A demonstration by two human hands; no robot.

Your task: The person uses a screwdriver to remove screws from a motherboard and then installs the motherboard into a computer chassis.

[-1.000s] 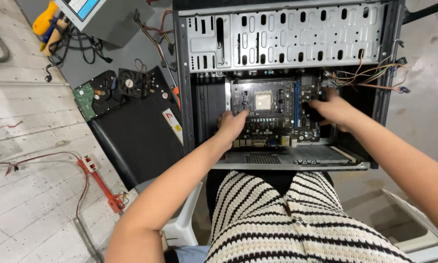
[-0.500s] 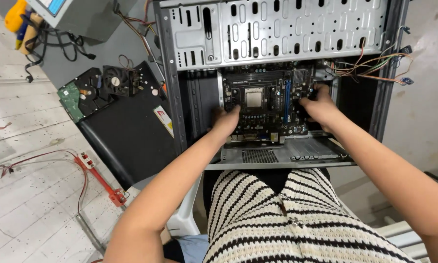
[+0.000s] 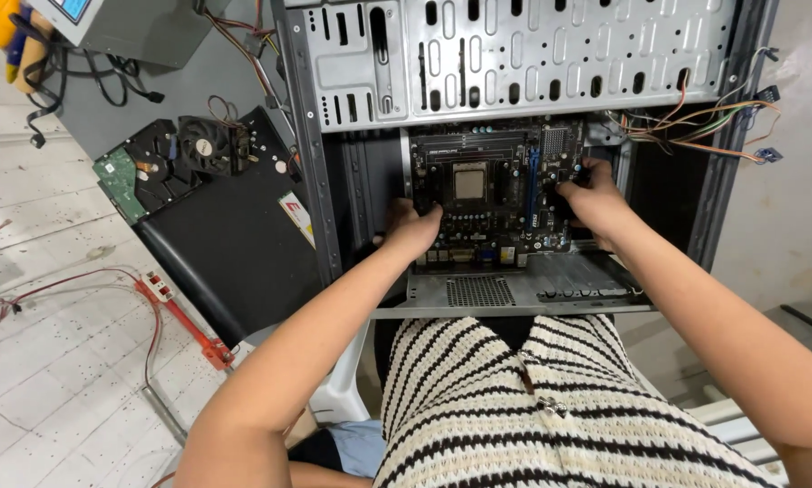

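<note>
An open computer case (image 3: 352,163) lies in front of the seated person, its perforated drive bay (image 3: 550,54) at the far end and a vented metal plate (image 3: 514,291) at the near end. The motherboard (image 3: 492,194) sits inside the case, between the two hands, with the square silver processor (image 3: 468,182) near its centre. The left hand (image 3: 412,228) grips the board's left near edge; its fingers are curled together over the edge, thumb on the top face. The right hand (image 3: 594,201) holds the board's right edge, fingers curled and closed around it, fingertips hidden behind the board. Both forearms reach in from the near side over a black-and-white striped garment (image 3: 532,407). A bundle of coloured wires (image 3: 695,126) hangs from the case's right wall, just beyond the right hand and apart from it. Left of the case, a black side panel (image 3: 234,244) lies on the floor; on its far end rest a hard drive (image 3: 140,176) with a green circuit board and a small black fan (image 3: 205,145). A red cable (image 3: 176,316) runs across the pale floor (image 3: 45,361), left of the panel. A grey box (image 3: 117,23) stands at the far left.
</note>
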